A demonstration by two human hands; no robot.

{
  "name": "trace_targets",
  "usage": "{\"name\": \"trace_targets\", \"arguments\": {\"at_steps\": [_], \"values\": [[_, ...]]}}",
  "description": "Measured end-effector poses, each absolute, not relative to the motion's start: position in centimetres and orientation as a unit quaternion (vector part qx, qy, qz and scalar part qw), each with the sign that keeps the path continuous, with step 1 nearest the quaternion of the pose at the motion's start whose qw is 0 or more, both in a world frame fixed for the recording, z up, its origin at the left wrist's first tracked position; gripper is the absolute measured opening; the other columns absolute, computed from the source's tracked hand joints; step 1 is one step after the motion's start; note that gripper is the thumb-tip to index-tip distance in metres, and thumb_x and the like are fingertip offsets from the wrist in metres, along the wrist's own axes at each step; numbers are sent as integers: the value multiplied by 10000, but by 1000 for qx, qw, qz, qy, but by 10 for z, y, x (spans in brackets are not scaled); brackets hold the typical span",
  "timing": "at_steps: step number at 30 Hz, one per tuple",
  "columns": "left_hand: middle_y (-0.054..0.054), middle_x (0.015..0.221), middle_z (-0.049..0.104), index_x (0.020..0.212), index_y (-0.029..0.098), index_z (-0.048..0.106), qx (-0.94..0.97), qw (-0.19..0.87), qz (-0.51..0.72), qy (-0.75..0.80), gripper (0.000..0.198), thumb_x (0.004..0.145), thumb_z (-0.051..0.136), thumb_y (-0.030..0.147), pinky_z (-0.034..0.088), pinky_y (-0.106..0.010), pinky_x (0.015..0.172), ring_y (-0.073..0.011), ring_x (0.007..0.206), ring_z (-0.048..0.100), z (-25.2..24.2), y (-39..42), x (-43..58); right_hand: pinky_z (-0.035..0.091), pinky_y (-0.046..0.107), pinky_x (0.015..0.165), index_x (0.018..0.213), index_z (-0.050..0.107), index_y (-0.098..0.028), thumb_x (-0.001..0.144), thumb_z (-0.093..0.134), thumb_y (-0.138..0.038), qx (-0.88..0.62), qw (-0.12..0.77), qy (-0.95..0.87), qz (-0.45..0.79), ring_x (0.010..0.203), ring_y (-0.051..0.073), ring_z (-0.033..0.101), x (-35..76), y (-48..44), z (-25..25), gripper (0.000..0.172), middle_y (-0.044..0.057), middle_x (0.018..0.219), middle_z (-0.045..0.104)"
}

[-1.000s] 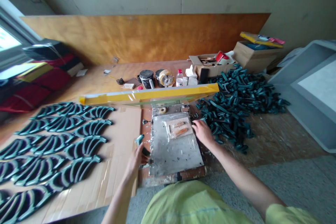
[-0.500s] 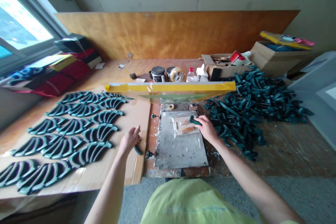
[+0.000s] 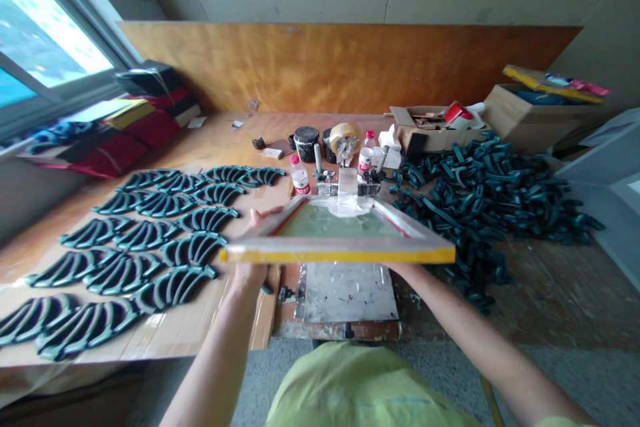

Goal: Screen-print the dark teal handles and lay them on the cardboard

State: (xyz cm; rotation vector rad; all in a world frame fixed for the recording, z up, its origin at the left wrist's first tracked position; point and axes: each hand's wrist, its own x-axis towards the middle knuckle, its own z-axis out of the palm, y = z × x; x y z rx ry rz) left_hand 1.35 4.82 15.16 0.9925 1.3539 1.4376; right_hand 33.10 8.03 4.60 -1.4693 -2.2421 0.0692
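Observation:
A screen-printing frame (image 3: 340, 256) with yellow tape along its near edge hangs tilted over the grey metal base plate (image 3: 350, 297). My left hand (image 3: 254, 271) is at the frame's left side, its fingers closed around the side rail and partly covered by the near bar. Below the near bar, on the right, only the wrist of my right hand (image 3: 404, 269) shows; the fingers and anything in them are hidden under the frame. A short dark green curved piece (image 3: 267, 287) lies on the cardboard beside my left wrist.
Rows of dark green curved pieces (image 3: 145, 235) cover the cardboard (image 3: 200, 333) at left. A heap of similar pieces (image 3: 500, 200) spreads at right. Behind the frame stand red-capped bottles (image 3: 300, 177), black tubs (image 3: 306, 143), tape (image 3: 344, 137) and cardboard boxes (image 3: 525, 117).
The frame has swung down toward me from its raised position, with my left hand now at its side. My right hand, earlier holding a green piece over the plate, is now beneath the frame.

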Motion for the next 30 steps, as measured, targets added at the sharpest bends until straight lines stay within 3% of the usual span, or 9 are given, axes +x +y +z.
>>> {"name": "trace_targets", "arguments": {"at_steps": [2, 4, 8, 10, 12, 15, 22, 26, 30], "values": [[-66, 881, 722, 1021, 169, 716, 400, 486, 505, 591, 598, 790, 531, 689, 518, -279, 671, -205, 780, 658, 133, 25, 4, 546, 257, 772, 824, 718, -84, 948, 366, -170, -580, 250, -775, 9, 810, 149, 637, 350, 95, 62, 383, 72, 825, 722], [-55, 894, 722, 1126, 188, 696, 389, 521, 441, 618, 625, 739, 615, 672, 515, -276, 665, -218, 805, 663, 109, 7, 1, 519, 339, 901, 1071, 701, -93, 916, 454, -157, -597, 275, -754, 11, 966, 199, 638, 355, 114, 77, 299, 113, 1033, 712], [-17, 783, 683, 1414, 204, 465, 357, 551, 423, 624, 881, 673, 714, 611, 516, -284, 642, -200, 715, 654, 54, -6, 7, 422, 395, 1036, 1312, 550, -170, 810, 652, -172, -538, 252, -803, 39, 1223, 256, 507, 316, 152, 98, 513, 132, 1332, 551], [-12, 775, 668, 1448, 194, 413, 352, 548, 418, 634, 909, 687, 711, 590, 512, -276, 629, -189, 690, 644, 33, -5, 11, 452, 363, 961, 1237, 581, -144, 781, 681, -167, -525, 178, -831, 46, 1145, 258, 545, 290, 163, 100, 468, 140, 1233, 598], [-15, 794, 666, 1451, 197, 410, 352, 545, 412, 639, 875, 715, 692, 576, 504, -266, 605, -180, 672, 635, 22, -4, 12, 472, 328, 848, 1086, 636, -146, 788, 661, -157, -531, 103, -839, 59, 988, 242, 602, 274, 165, 96, 299, 119, 1035, 665], [-18, 798, 666, 1428, 187, 444, 356, 544, 408, 641, 834, 727, 682, 571, 493, -257, 577, -171, 649, 622, 19, -4, 11, 457, 301, 779, 925, 658, -172, 819, 600, -140, -521, 55, -849, 70, 901, 222, 609, 271, 149, 84, 125, 90, 913, 682], [-44, 863, 689, 1387, 171, 495, 359, 549, 409, 634, 791, 736, 672, 584, 494, -258, 600, -182, 693, 630, 20, -6, 11, 418, 257, 718, 868, 671, -222, 780, 495, 0, -342, 54, -931, 117, 896, 181, 580, 309, 99, 87, 297, 31, 863, 677], [-55, 874, 708, 1322, 168, 564, 363, 539, 428, 628, 748, 722, 680, 598, 491, -260, 612, -204, 728, 646, 20, -6, 12, 412, 263, 693, 808, 681, -234, 776, 549, -43, -374, 69, -917, 123, 848, 186, 585, 305, 108, 92, 234, 18, 820, 673], [-47, 859, 715, 1327, 169, 557, 351, 540, 427, 634, 768, 703, 702, 593, 483, -257, 589, -187, 669, 638, 21, -6, 11, 451, 308, 807, 961, 695, -210, 831, 487, -37, -405, 146, -898, 87, 959, 210, 566, 297, 96, 70, 300, 67, 955, 690]]}}
